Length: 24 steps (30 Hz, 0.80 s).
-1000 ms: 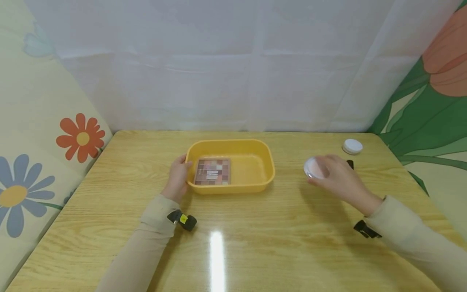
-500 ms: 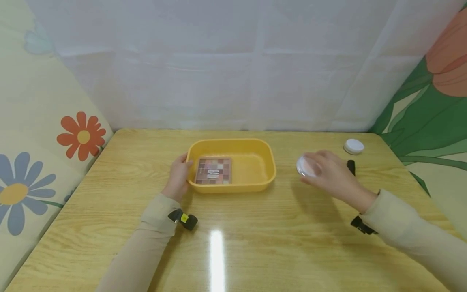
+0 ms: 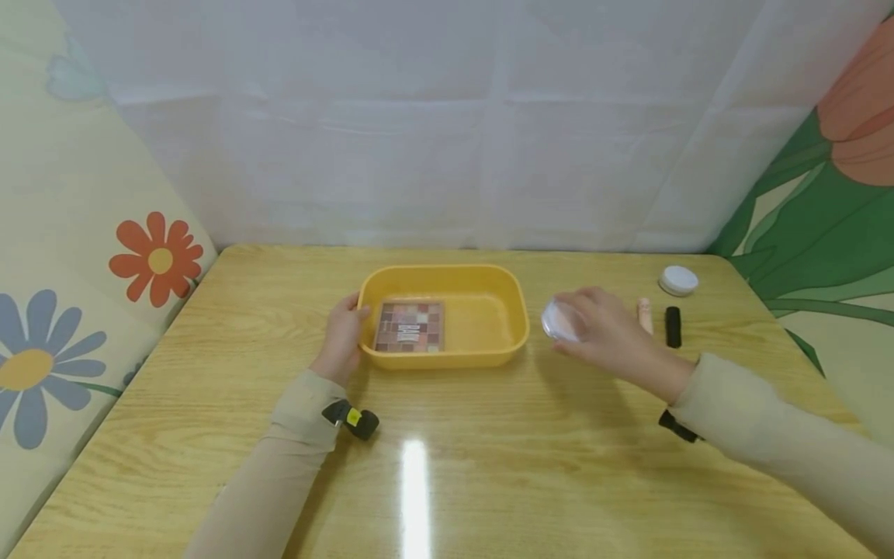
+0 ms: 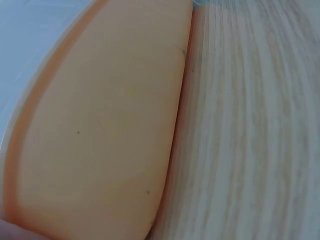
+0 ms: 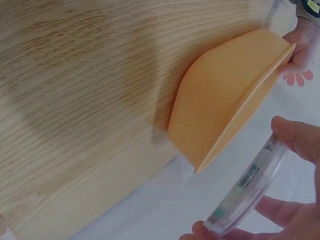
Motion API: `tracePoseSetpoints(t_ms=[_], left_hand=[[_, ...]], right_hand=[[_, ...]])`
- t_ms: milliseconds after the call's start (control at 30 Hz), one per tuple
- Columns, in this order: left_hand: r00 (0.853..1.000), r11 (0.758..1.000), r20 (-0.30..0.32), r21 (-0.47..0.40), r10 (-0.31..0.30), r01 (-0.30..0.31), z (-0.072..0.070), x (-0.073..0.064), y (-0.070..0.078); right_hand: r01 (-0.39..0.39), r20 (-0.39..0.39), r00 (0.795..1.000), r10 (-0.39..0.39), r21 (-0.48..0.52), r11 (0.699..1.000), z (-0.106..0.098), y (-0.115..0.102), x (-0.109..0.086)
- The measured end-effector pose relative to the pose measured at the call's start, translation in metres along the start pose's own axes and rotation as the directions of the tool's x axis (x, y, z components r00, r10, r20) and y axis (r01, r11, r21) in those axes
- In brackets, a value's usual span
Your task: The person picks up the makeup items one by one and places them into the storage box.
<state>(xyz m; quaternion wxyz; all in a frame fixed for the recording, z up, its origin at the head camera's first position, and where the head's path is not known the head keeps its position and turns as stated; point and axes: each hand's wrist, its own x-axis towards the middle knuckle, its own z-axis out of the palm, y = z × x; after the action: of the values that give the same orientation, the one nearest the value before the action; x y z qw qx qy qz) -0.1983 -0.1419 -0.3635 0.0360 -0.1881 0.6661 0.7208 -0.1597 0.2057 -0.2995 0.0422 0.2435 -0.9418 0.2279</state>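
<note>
My right grip (image 3: 615, 338) pinches a clear round case (image 3: 561, 321) by its edges, raised off the wooden tabletop (image 3: 524, 481). Over the last second I see the case travel leftward; it is now just beside the right end of the yellow tray (image 3: 443, 361), outside the rim and apart from it. I judge the carry well along. My left grip (image 3: 340, 335) holds the tray's left end, which I read as bracing, since the tray looks unmoved. The eyeshadow palette (image 3: 410, 327) lies in its left half, likewise unshifted. The motion has also uncovered a pale pink tube (image 3: 646, 314) beside the black tube (image 3: 673, 327); a white round jar (image 3: 678, 280) sits beyond them.
</note>
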Motion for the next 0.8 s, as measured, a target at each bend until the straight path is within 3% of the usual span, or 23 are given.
tracePoseSetpoints(t_ms=[800], left_hand=[[1.000, 1.000, 0.011, -0.027, 0.001, -0.001, 0.000, 0.000, 0.000]], right_hand=[[0.189, 0.016, 0.982, -0.188, -0.033, 0.982, 0.020, -0.024, 0.018]])
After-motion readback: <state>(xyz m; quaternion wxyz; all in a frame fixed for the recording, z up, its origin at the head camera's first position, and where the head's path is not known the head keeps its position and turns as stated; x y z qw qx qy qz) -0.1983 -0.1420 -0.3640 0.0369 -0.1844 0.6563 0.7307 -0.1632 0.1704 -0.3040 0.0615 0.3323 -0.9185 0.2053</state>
